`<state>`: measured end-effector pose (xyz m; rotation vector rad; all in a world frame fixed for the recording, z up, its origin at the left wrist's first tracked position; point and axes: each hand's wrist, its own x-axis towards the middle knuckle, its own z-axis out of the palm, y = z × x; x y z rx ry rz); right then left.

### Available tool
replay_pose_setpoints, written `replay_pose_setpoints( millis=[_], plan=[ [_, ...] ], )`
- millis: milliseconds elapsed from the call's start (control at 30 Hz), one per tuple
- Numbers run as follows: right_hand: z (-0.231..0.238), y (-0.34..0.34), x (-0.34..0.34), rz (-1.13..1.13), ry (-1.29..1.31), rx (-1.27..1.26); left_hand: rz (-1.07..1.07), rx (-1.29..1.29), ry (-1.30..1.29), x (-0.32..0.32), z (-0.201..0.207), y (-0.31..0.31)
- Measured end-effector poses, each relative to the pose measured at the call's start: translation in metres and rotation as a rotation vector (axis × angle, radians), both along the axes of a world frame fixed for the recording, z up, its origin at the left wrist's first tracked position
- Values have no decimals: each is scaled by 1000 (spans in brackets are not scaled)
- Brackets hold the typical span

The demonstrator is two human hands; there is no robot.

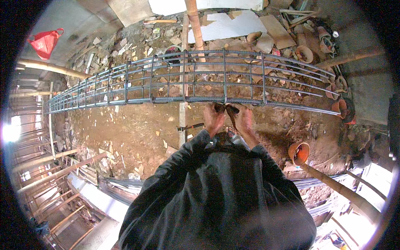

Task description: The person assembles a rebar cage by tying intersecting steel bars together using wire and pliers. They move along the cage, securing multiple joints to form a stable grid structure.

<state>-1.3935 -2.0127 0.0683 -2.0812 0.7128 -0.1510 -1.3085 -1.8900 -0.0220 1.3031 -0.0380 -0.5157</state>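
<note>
A long rebar cage (126, 85) of steel bars and square stirrups stretches across the view in front of me. Both my hands meet at its near lower bar, beside a stirrup (225, 79). My left hand (213, 119) has its fingers curled in, with the fingertips in dark shadow just under the bar. To the right of that stirrup, my right hand (243, 120) is closed, its fingers bent toward the left hand. Something dark shows at the fingertips of both hands; it is too small and shaded to name.
A wooden beam (182, 118) runs under the cage. Orange buckets (299, 153) stand to the right, near bamboo poles (341, 189). Rubble (121, 43) and pale boards (227, 27) lie beyond the cage. A red bag (46, 43) is at far left.
</note>
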Motion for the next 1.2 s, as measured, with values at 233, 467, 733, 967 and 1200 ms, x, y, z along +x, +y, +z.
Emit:
replay_pose_setpoints(
  millis=[233, 467, 733, 967, 1200],
  plan=[
    [12, 20, 6, -95, -258, -116, -125, -28, 465, -11, 68, 41],
    [-35, 20, -8, 93, -216, -394, -135, -363, 408, -48, 141, 39],
    [-69, 23, -20, 39, -288, -270, -103, -246, 472, -84, 175, 4],
    [-19, 42, 13, -281, -41, 449, -438, 10, 260, -73, 158, 49],
    [-34, 45, 7, -503, -121, 1319, -347, 151, 730, -64, 38, 168]
  ],
)
